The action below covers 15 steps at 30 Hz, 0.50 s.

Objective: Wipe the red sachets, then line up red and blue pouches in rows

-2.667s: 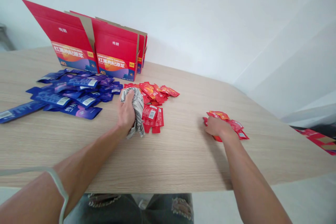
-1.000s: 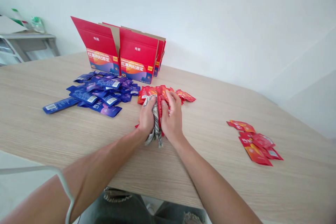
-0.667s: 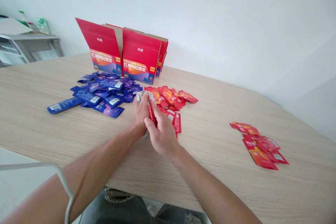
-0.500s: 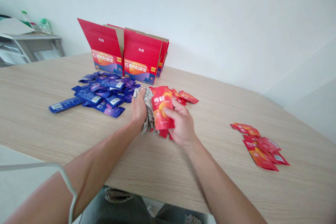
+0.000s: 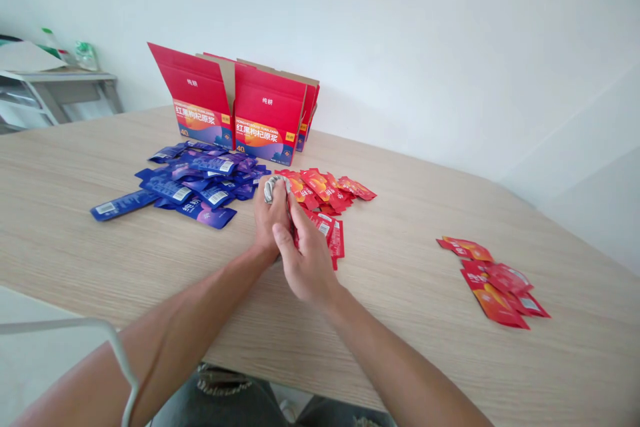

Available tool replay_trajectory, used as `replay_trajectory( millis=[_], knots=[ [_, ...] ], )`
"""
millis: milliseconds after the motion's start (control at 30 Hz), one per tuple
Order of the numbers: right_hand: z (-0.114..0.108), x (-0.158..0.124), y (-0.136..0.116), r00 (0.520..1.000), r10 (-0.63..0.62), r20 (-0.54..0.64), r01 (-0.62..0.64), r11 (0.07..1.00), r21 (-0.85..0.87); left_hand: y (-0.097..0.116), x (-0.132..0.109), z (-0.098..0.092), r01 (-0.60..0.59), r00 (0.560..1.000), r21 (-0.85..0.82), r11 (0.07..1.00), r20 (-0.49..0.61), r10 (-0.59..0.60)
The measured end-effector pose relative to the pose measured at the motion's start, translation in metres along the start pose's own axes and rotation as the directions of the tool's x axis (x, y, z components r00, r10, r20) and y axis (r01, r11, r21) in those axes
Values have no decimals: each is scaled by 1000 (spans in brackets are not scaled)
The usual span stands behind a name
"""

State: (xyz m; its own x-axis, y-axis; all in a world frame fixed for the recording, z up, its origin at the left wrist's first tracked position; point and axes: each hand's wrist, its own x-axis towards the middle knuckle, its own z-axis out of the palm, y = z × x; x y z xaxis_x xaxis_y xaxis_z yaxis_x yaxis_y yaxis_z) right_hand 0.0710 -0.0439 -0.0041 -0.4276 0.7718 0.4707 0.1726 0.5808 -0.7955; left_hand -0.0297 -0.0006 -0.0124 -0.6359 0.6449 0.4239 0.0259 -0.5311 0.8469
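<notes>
Near the middle of the table my left hand [image 5: 268, 221] is closed around a grey-and-white striped cloth [image 5: 271, 189], which shows only above the fingers. My right hand [image 5: 311, 265] presses against the cloth from the right, fingers together and thumb up. Between the two palms a red pouch is almost wholly hidden, with only a sliver of red visible. Just behind and right of the hands lies a heap of red pouches [image 5: 325, 190], some partly covered by my right hand. Left of my hands spreads a pile of blue pouches [image 5: 205, 177].
Red printed cartons [image 5: 267, 110] with raised lids stand behind the piles. A small group of red pouches [image 5: 495, 290] lies at the right. A white cable [image 5: 117, 347] crosses my left arm. At the far left, a side desk [image 5: 65, 80] holds bottles.
My right hand has moved left with the red pouch, bringing it against the cloth. The pouch's front, visible before, is now covered by my hands. The piles look unchanged.
</notes>
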Motion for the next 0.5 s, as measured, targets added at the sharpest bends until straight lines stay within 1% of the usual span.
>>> replay_trajectory(
  millis=[33,100,167,200,267,300,333,400,467,500],
  knots=[
    [-3,1,1,1000,-10,-4,10,1000,-19,-2,8,-2,28,999,13,1000,-29,-27],
    [-12,7,4,998,-8,-63,7,1000,-14,-3,20,-4,97,993,0,995,-72,-97],
    [-23,16,8,988,39,-147,-27,996,84,0,25,-3,179,979,-36,983,-89,-182],
    [-28,21,10,981,76,-181,-47,986,159,2,25,-2,219,971,-56,974,-88,-223],
    [-33,29,17,962,150,-229,-80,954,290,6,19,1,291,954,-97,952,-52,-297],
    [-33,32,22,952,172,-253,-89,947,307,8,14,4,326,943,-130,936,-22,-331],
    [-31,34,28,942,176,-287,-94,956,279,9,9,7,358,932,-170,918,12,-361],
    [-25,34,39,923,131,-361,-91,988,125,10,-2,12,396,917,-232,888,65,-393],
    [-18,30,45,919,47,-392,-72,996,-50,10,-11,15,383,923,-235,893,71,-377],
    [-14,27,45,922,13,-387,-59,993,-107,10,-14,15,361,932,-215,908,58,-357]
  ],
)
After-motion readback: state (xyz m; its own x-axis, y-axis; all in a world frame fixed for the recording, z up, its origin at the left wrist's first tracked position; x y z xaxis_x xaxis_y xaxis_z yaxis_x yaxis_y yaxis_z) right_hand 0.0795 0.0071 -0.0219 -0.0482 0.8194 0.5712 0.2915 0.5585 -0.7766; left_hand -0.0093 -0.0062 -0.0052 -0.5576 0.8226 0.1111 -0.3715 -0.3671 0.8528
